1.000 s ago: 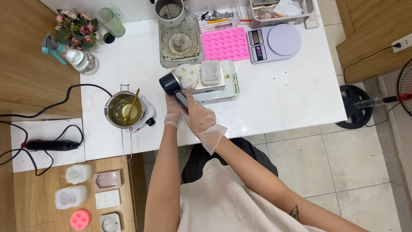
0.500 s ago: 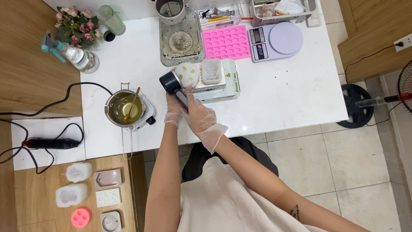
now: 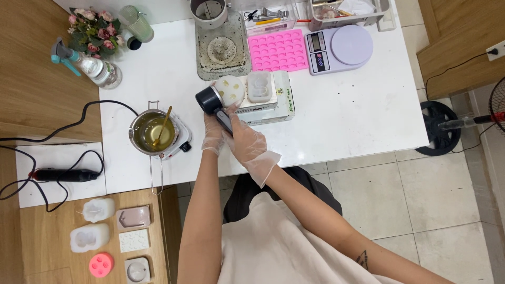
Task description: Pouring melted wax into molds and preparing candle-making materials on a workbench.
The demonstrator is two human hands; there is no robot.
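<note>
Gloved, the right hand [image 3: 246,143] and left hand [image 3: 213,135] both grip the dark pouring cup [image 3: 212,104] beside the round white mould [image 3: 230,89] on the tabletop [image 3: 342,110].

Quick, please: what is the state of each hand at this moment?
Left hand: gloved, beside the handle of the small dark pitcher; its grip cannot be told.
Right hand: gloved, closed around the pitcher's handle, tilting it at the round white mould.
</note>
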